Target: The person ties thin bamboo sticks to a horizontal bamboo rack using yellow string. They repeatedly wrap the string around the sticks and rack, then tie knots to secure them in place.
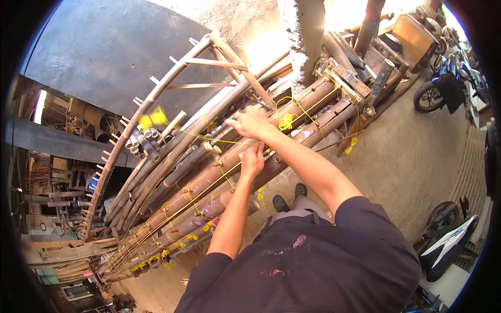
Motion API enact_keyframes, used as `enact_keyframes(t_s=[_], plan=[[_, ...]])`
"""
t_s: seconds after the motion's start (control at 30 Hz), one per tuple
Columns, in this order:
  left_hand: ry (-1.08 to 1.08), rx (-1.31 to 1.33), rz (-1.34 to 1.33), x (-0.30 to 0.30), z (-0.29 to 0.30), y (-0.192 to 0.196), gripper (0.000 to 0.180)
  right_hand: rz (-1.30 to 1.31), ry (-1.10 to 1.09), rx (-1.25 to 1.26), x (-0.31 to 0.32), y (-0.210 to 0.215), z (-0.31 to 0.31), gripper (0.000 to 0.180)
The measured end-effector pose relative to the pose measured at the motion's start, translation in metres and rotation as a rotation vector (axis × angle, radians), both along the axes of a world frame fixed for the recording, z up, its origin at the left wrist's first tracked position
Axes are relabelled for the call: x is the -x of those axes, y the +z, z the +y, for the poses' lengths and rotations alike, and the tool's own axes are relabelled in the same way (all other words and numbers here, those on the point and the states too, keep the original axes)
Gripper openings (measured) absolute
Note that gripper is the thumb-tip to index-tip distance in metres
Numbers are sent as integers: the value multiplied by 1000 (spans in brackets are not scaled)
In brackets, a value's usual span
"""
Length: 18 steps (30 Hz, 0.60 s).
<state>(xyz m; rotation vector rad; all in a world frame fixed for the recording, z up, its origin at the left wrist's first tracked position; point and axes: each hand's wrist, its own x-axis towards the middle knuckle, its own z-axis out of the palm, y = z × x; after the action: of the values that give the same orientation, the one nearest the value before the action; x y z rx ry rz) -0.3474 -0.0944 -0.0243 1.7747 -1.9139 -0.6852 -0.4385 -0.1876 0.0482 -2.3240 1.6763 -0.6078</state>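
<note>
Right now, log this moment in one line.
left hand: pinching yellow cord | right hand: open, near bamboo | cord: stretches leftward to blurred yellow bundle

Head-worn fisheye looks down past dark shirt (318, 261) onto bamboo poles (207, 180) nearby.

Looking down into a rustic workshop, apparently one for working bamboo and wood. Showing this through long brown bamboo tubes (209, 180), strung with yellow cord (285, 122) and running raised above a bare concrete floor (389, 161) — and through dark poles (182, 172) lying in a bundle beyond. Displaying, too, a curved frame (130, 125) bristling with pegs, plus cut tube ends (148, 143) clustering just inside its curve. Including stacked planks (68, 255) at lower left and a rough, patchy wall (240, 21) at the top. Mixing in motorbikes (453, 88) on the right — sharing space with the materials.
</note>
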Motion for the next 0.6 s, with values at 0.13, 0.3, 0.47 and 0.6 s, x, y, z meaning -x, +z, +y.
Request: enact_keyframes(t_s=[0.13, 0.3, 0.47, 0.6], plan=[[14, 32, 6, 9, 0, 11, 29, -648, 473, -606, 25, -33, -30, 52], [99, 171, -50, -3, 7, -14, 24, -305, 909, -701, 92, 24, 112, 37], [55, 160, 580, 0, -47, 4, 24, -484, 513, -706, 81, -77, 161, 43], [239, 183, 459, -19, -137, 3, 28, 0, 536, -261, 80, -98, 179, 33]])
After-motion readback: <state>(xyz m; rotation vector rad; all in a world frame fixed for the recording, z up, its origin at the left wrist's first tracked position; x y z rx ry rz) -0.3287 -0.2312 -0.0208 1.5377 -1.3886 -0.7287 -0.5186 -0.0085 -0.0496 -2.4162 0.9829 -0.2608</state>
